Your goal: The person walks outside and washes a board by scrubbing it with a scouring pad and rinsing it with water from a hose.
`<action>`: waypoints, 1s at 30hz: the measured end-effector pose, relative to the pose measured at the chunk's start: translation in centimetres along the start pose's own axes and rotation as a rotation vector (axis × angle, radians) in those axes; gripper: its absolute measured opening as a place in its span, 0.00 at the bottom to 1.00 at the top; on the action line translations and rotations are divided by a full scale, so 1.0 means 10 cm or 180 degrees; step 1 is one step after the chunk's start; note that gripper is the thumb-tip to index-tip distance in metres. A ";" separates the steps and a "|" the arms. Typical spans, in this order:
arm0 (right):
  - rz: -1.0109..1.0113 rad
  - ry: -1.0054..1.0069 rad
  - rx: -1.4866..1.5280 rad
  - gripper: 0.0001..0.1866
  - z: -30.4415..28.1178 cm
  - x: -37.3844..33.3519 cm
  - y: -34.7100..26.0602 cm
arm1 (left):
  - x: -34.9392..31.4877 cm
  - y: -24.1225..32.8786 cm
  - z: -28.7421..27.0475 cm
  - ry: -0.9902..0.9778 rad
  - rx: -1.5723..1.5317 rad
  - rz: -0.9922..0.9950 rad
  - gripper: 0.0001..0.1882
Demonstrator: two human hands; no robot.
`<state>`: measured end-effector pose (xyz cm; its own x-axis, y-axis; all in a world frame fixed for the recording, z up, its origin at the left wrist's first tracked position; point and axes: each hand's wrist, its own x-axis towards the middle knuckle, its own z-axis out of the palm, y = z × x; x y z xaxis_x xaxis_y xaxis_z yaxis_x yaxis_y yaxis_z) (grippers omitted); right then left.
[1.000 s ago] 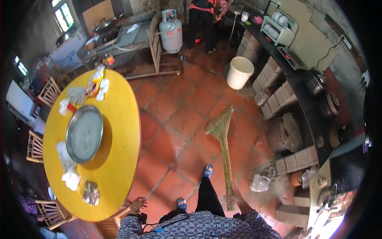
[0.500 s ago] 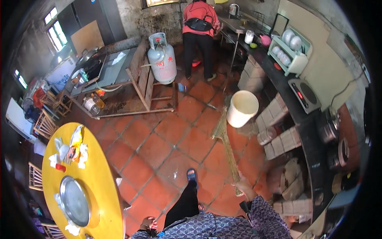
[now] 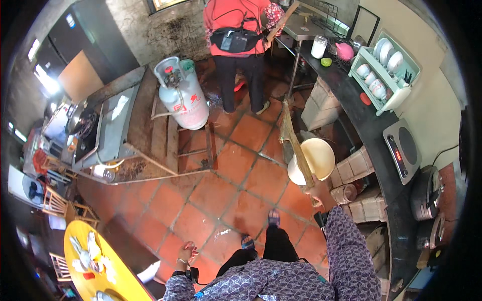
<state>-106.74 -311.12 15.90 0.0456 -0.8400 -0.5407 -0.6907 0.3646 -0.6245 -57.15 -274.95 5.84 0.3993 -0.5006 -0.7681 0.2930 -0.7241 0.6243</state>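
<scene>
Right hand, right of centre, blurred; fingers wrapped round the handle of a broom, the grip partly hard to read. Broom slants up and left across the white bucket, hiding some of its rim; cannot tell whether the two touch. Its brush end, upper middle, shows narrow, outline unclear. Left hand, lower left of centre, hangs loose, fingers half curled and slightly parted. Co-worker in a red top, head cut off by the upper edge. Yellow desk runs out of frame at lower left; a metal pan on it is nearly all cut off. Floor: reddish square tiles, dark joints, shiny patches. Black desk curves down the right, carrying a dish rack and a hot plate. Gas cylinder at upper left of centre.
</scene>
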 end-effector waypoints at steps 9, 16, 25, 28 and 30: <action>-0.0280 0.0335 -0.1264 0.39 -0.85 2.53 -0.56 | 0.39 0.28 0.45 -0.0649 -0.1408 -0.1329 0.03; -0.0606 0.0039 -0.0509 0.42 -1.32 3.75 -0.69 | 0.38 1.11 1.44 0.0433 0.0411 -0.1665 0.13; 0.0052 -0.0052 -0.1952 0.43 -1.50 4.23 -1.39 | 1.03 1.52 1.51 0.0537 0.0029 -0.1122 0.12; -0.0012 -0.0190 -0.1661 0.43 -1.49 4.30 -1.68 | 1.33 1.48 1.38 0.0260 -0.0181 -0.1225 0.12; -0.0097 0.0072 -0.1665 0.44 -1.56 4.47 -1.46 | 1.59 1.69 1.42 0.0439 -0.0118 -0.1134 0.11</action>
<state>-105.88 -360.25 9.66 0.0596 -0.8576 -0.5108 -0.9576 0.0953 -0.2718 -58.14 -301.91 2.18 0.3791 -0.1503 -0.9131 0.4648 -0.8223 0.3283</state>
